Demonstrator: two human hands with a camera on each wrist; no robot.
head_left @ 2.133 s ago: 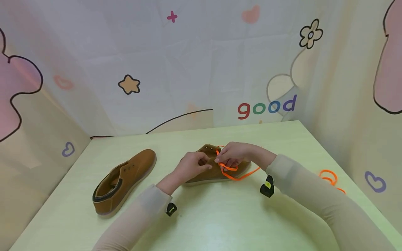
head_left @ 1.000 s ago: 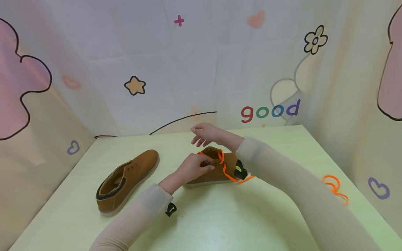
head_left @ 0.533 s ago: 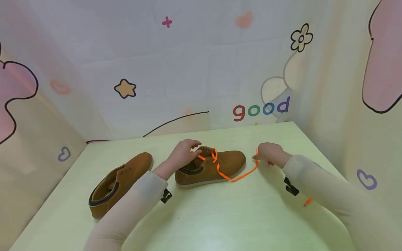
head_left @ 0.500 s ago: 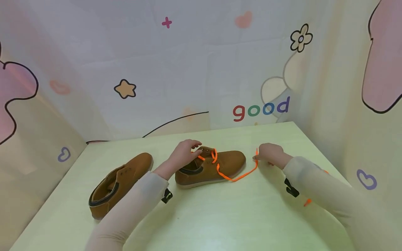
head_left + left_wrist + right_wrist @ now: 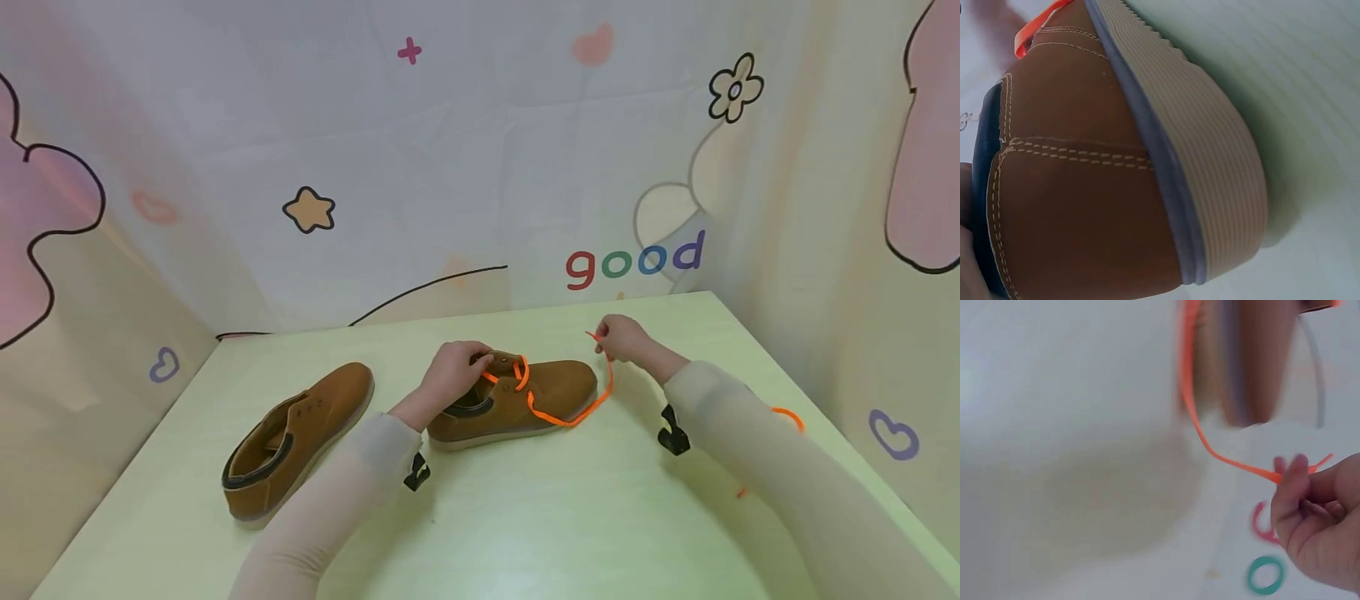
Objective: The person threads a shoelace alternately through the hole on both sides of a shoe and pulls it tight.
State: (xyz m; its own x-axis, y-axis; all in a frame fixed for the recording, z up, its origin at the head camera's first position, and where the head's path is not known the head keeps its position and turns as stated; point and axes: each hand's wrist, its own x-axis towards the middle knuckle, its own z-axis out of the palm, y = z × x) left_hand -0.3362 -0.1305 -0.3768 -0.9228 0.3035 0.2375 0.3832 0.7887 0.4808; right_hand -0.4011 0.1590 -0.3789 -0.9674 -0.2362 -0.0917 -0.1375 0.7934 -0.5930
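Note:
A brown low-cut shoe [image 5: 555,392] lies on the table, toe to the right, an orange shoelace [image 5: 551,419] running through some eyelets. At its opening my left hand [image 5: 450,371] pinches the tongue area, thumb beside the orange strand. The left wrist view shows the shoe's heel [image 5: 1079,219] up close, with part of a hand at the dark collar. Past the toe, raised above the table, my right hand [image 5: 622,339] pinches the shoelace close to its tip. In the right wrist view the lace [image 5: 1235,464] stretches from the blurred shoe to thumb and fingertips.
A second brown shoe [image 5: 300,442], without a lace, stands at the left, toe pointing away. Another orange lace [image 5: 787,414] lies at the right, partly hidden by the right sleeve. A printed curtain [image 5: 465,150] hangs behind the table [image 5: 525,525].
My right hand has swept across the shoe, then out past the toe and up with the lace. The left hand lifted off briefly and now pinches at the opening again.

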